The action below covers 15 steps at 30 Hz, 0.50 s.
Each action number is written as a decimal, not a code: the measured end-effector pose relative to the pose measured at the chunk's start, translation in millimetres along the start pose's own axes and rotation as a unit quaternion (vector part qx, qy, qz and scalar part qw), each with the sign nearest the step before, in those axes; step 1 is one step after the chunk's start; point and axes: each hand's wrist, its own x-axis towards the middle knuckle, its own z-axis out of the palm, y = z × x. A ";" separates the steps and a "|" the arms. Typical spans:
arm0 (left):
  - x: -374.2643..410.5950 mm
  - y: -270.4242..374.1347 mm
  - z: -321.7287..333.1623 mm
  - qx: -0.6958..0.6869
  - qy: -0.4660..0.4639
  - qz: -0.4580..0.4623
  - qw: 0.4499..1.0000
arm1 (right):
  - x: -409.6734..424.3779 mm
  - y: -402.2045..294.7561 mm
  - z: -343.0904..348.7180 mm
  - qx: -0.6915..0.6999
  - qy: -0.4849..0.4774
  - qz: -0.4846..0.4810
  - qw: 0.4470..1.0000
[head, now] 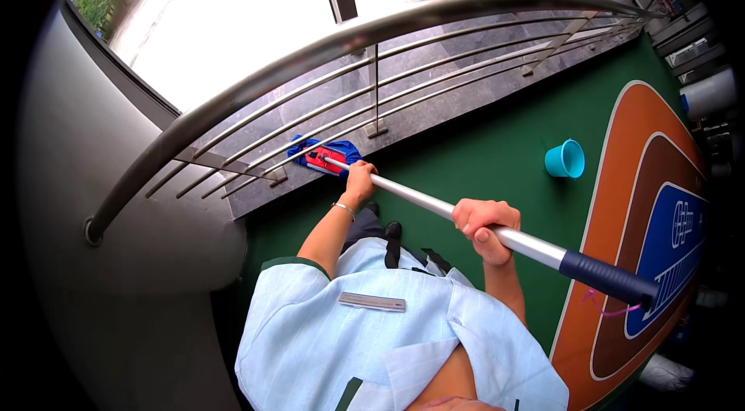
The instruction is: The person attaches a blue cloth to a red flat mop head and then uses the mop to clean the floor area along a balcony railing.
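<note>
Both of my hands grip the silver metal pole (410,194) of a flat mop. My left hand (361,178) holds it lower down, close to the mop head. Farther up, my right hand (488,226) is wrapped around the pole below its dark blue grip (608,278), which has a pink cord at its end. The mop head (329,159), red with a blue cloth around it, lies on the grey stone ledge (401,123) beneath the lowest bars of the railing. One bar crosses in front of part of it.
A curved metal handrail (361,32) with thin horizontal bars runs along the ledge before tall windows (233,3). At left stands a rounded pale wall (116,178). A turquoise bucket (564,159) is on the green floor (465,149), near an orange, brown and blue floor marking (588,225).
</note>
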 end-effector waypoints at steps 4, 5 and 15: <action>3.7 24.6 19.0 -0.036 0.079 -0.006 0.996 | 21.4 -16.6 -6.6 -0.007 -0.043 0.000 0.999; 2.1 29.4 21.7 -0.052 0.082 -0.004 0.995 | 24.5 -19.2 -7.1 -0.008 -0.048 0.003 0.999; 49.3 90.8 53.4 -0.128 0.079 0.049 0.987 | 87.7 -55.3 -3.3 -0.075 -0.097 0.019 0.992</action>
